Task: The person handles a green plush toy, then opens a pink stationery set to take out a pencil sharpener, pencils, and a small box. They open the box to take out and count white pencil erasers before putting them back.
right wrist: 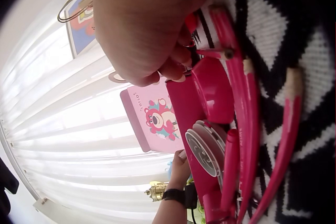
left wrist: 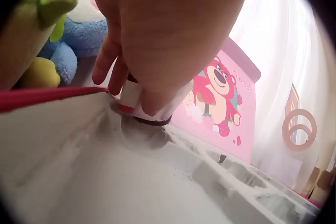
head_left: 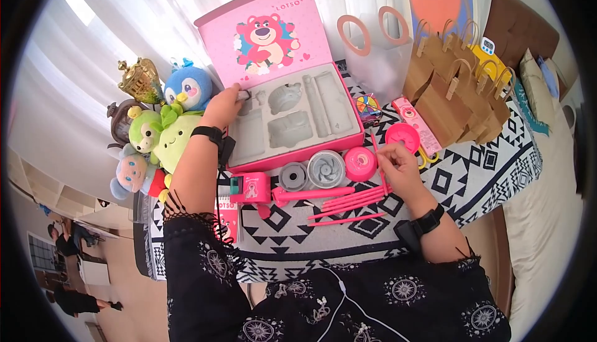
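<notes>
The left hand pinches a small whitish cylinder with a dark rim, at the upper left compartment of the open box's grey tray. Between the right hand's fingertips is a thin pink pencil, held beside the round pink case. Several pink pencils lie side by side on the patterned cloth, left of that hand. In the right wrist view the right hand has its fingers curled at a pencil's end, above the other pencils.
Plush toys stand left of the box. Along its front are a pink sharpener-like device, grey round parts and a long pink item. A pink bowl, paper bags and a translucent bag are at the right.
</notes>
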The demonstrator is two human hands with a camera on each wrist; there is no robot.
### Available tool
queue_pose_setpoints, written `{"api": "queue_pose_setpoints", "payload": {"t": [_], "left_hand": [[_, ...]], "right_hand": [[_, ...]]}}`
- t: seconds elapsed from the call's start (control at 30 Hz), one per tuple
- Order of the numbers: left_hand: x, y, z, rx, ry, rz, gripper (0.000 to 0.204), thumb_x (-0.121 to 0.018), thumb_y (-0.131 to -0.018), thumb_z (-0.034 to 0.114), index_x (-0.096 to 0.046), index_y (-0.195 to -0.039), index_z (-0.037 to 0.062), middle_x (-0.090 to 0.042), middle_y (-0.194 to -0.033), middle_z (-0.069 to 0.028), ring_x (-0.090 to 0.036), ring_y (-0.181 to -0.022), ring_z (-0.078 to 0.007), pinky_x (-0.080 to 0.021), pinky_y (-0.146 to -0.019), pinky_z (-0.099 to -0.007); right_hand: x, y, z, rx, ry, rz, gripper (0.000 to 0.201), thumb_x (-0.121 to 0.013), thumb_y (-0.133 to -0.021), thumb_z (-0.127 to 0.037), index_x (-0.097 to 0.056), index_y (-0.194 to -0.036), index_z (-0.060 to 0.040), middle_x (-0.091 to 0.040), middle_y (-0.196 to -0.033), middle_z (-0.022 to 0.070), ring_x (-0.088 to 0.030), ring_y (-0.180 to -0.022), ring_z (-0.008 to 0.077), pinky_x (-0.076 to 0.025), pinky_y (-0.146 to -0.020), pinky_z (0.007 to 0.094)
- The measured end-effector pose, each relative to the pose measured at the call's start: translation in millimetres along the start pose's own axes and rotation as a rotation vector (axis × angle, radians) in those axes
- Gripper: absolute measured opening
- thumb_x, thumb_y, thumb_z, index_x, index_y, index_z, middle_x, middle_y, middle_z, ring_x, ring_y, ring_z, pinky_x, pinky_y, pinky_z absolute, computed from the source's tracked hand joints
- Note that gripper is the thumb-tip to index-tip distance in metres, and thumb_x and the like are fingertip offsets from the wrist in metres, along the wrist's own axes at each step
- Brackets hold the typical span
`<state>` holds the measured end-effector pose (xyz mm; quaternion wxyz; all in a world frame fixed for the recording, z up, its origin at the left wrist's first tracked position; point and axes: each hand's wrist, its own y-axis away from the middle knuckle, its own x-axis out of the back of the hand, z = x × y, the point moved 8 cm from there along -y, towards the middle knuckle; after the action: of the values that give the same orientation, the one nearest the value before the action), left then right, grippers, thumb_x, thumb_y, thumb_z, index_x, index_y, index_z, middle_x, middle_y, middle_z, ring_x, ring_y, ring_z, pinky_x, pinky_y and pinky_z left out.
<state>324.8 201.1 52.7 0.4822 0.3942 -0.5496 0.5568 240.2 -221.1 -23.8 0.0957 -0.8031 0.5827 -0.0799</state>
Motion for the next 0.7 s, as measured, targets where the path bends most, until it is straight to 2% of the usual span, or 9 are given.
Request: {"api": "queue_pose_setpoints", "payload": {"t": [0.13,0.23,0.33,0.37,0.4,0.47,0.53,0.6,0.7], "left_hand": [[31,10,4,0.087,0.041,0.010,0.030,-0.062,-0.088,0.017,-0.052,-0.112,0.0029,-0.065,-0.101,-0.0239,-0.062,-0.097,-0.0412,-0.049,-0.080,-0.0476],[64,32,23,0.030,0.236,0.203,0.029,-0.064,-0.090,0.018,-0.053,-0.111,0.0019,-0.066,-0.099,-0.0223,-0.063,-0.093,-0.0399,-0.049,-0.078,-0.0435],[92,67,63,0.049,0.401,0.269,0.029,-0.065,-0.090,0.017,-0.055,-0.112,0.0016,-0.067,-0.098,-0.0201,-0.065,-0.090,-0.0364,-0.050,-0.078,-0.0395],[94,82,75,0.086,0.490,0.264,0.026,-0.066,-0.090,0.009,-0.057,-0.112,0.0004,-0.068,-0.100,-0.0131,-0.064,-0.091,-0.0185,-0.049,-0.082,-0.0303],[94,96,88,0.095,0.492,0.260,0.026,-0.066,-0.090,0.009,-0.057,-0.112,0.0004,-0.068,-0.100,-0.0131,-0.064,-0.091,-0.0185,-0.049,-0.082,-0.0303],[100,127,119,-0.050,0.565,0.342,0.028,-0.067,-0.087,0.004,-0.057,-0.113,0.0001,-0.067,-0.107,-0.0106,-0.062,-0.094,-0.0158,-0.049,-0.086,-0.0296],[96,157,145,-0.060,0.587,0.291,0.030,-0.067,-0.084,-0.002,-0.055,-0.112,0.0003,-0.065,-0.115,-0.0111,-0.061,-0.098,-0.0163,-0.048,-0.089,-0.0303],[87,183,163,-0.145,0.736,0.246,0.033,-0.067,-0.080,-0.004,-0.051,-0.109,0.0036,-0.061,-0.123,-0.0131,-0.060,-0.103,-0.0166,-0.048,-0.089,-0.0309],[54,212,172,-0.142,0.897,0.108,0.038,-0.065,-0.081,-0.005,-0.047,-0.113,0.0055,-0.059,-0.126,-0.0141,-0.059,-0.106,-0.0176,-0.047,-0.090,-0.0319]], "right_hand": [[1,-1,2,0.023,0.024,0.004,0.007,-0.059,-0.094,-0.002,-0.059,-0.101,-0.0018,-0.060,-0.076,-0.0017,-0.056,-0.067,0.0041,-0.041,-0.060,0.0191],[1,-2,0,0.039,0.050,0.004,0.006,-0.058,-0.094,-0.003,-0.059,-0.100,-0.0022,-0.059,-0.075,-0.0021,-0.055,-0.066,0.0035,-0.040,-0.059,0.0187],[1,-1,1,0.032,0.034,0.010,0.006,-0.059,-0.094,-0.004,-0.059,-0.100,-0.0025,-0.059,-0.074,-0.0027,-0.054,-0.065,0.0030,-0.040,-0.059,0.0186],[0,0,-3,0.030,0.033,0.022,0.006,-0.059,-0.094,-0.005,-0.060,-0.100,-0.0032,-0.056,-0.071,-0.0038,-0.052,-0.064,0.0025,-0.038,-0.057,0.0186],[-1,-1,-2,0.022,0.033,0.016,0.006,-0.059,-0.094,-0.005,-0.060,-0.100,-0.0032,-0.056,-0.071,-0.0038,-0.052,-0.064,0.0025,-0.038,-0.057,0.0186],[1,0,-2,0.061,0.081,0.032,0.007,-0.060,-0.094,-0.005,-0.060,-0.101,-0.0039,-0.053,-0.069,-0.0046,-0.049,-0.062,0.0020,-0.036,-0.056,0.0188],[-1,1,-1,0.082,0.077,0.031,0.008,-0.061,-0.094,-0.006,-0.060,-0.102,-0.0043,-0.051,-0.067,-0.0050,-0.047,-0.061,0.0018,-0.035,-0.055,0.0192],[-1,1,-4,0.095,0.102,0.035,0.009,-0.061,-0.094,-0.006,-0.060,-0.103,-0.0042,-0.052,-0.068,-0.0049,-0.047,-0.061,0.0017,-0.035,-0.055,0.0193],[-3,1,-7,0.033,0.075,0.029,0.010,-0.061,-0.095,-0.007,-0.060,-0.104,-0.0037,-0.056,-0.072,-0.0036,-0.051,-0.065,0.0026,-0.039,-0.059,0.0194]]}}
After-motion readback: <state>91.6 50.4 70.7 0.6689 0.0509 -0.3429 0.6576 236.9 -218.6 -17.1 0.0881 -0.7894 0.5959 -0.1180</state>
